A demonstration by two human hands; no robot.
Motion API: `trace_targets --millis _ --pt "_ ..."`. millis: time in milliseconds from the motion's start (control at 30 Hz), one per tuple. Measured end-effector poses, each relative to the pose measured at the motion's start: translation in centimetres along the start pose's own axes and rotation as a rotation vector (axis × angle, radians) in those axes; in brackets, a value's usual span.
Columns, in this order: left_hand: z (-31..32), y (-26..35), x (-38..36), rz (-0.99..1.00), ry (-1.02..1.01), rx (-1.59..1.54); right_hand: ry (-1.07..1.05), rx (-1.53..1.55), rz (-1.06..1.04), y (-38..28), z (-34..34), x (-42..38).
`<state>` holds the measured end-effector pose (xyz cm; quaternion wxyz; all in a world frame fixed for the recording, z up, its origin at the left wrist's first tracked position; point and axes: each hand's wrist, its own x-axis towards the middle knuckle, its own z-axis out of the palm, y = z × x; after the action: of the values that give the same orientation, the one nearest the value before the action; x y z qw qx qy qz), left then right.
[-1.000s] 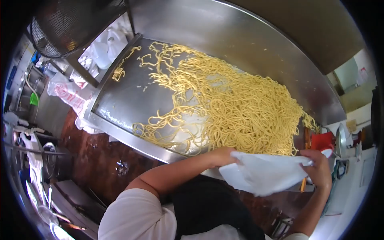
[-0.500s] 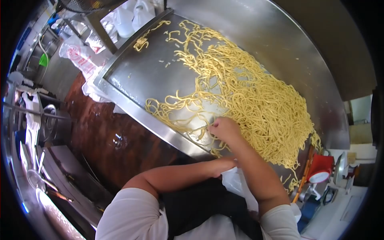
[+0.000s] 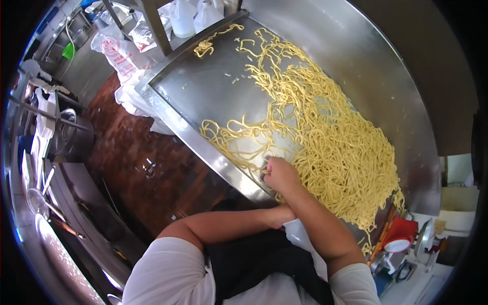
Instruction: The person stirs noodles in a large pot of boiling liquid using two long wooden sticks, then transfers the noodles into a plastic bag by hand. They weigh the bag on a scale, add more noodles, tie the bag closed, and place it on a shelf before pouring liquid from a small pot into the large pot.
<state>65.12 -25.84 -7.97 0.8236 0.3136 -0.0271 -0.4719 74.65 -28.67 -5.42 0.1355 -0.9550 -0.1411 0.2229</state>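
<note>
Tray [image 3: 203,84]; noodles [image 3: 345,152] heaped in it; post [image 3: 155,25] by its left end; bag [image 3: 304,239], red bowl [image 3: 400,234]. Right hand [image 3: 282,175], fingers curled, at noodles; pinch unclear. Left hand [image 3: 279,216] at bag, fingers hidden by right forearm.

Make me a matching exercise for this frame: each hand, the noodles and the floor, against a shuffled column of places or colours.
1. Right hand
2. Left hand
3. Noodles
4. Floor

A. Reddish-brown, beyond the near edge of the metal tray
B. At loose strands, by the tray's near edge
C. Next to white plastic, partly under the other forearm
D. Yellow, heaped and strewn over the tray

Pairs: 1-B, 2-C, 3-D, 4-A
</note>
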Motion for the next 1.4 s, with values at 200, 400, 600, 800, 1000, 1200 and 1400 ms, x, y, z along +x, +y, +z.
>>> trace_targets --millis 200,400,600,800,1000,1200,1400 --pt "-0.5 -0.5 0.6 0.037 -0.002 -0.054 0.033 0.007 -0.067 1.0 0.7 0.1" --pt "-1.9 -1.0 1.1 0.048 -0.119 -0.179 -0.081 0.063 -0.090 -2.1 -3.0 1.2" --pt "-2.3 -1.4 2.6 -0.106 -0.126 -0.291 0.475 0.836 -0.140 -6.5 -10.6 2.8" --pt "1.1 4.7 3.9 -0.272 0.042 -0.420 -0.120 -0.402 -0.077 2.9 -17.3 -11.0" --pt "2.5 8.4 8.2 -0.171 -0.132 -0.232 -0.352 -0.345 0.628 13.0 -26.1 -26.9" --pt "3.7 9.7 10.8 -0.105 -0.315 -0.268 -0.003 -0.469 0.976 12.7 -27.1 -35.8" --pt "6.6 10.7 12.2 0.097 -0.417 -0.184 0.224 0.313 0.796 13.8 -27.6 -36.8"
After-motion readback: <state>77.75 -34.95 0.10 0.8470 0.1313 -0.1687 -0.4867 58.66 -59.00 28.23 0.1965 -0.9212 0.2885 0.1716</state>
